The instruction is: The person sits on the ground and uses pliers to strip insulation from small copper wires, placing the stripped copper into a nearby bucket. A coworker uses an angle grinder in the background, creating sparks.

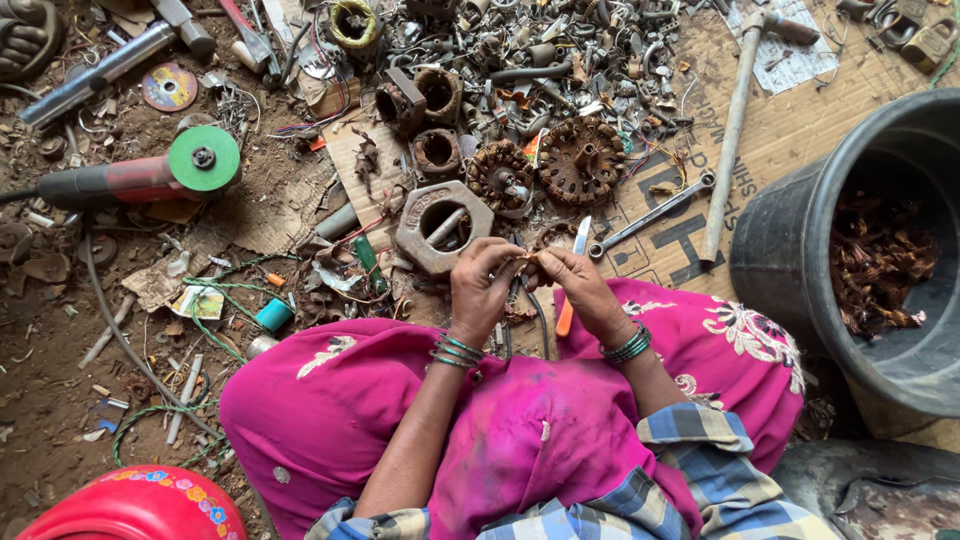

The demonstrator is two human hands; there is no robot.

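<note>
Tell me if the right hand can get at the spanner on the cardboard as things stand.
Probably yes. The spanner lies in the open just beyond the right hand with nothing over it, but that hand is pinching a small brown piece with the left hand.

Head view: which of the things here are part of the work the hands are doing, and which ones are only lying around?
In hand:
left hand and right hand, pinching a small coppery scrap
black bucket holding similar coppery scrap
rusty motor cores

Lying about:
angle grinder
spanner
hammer
red lid
</note>
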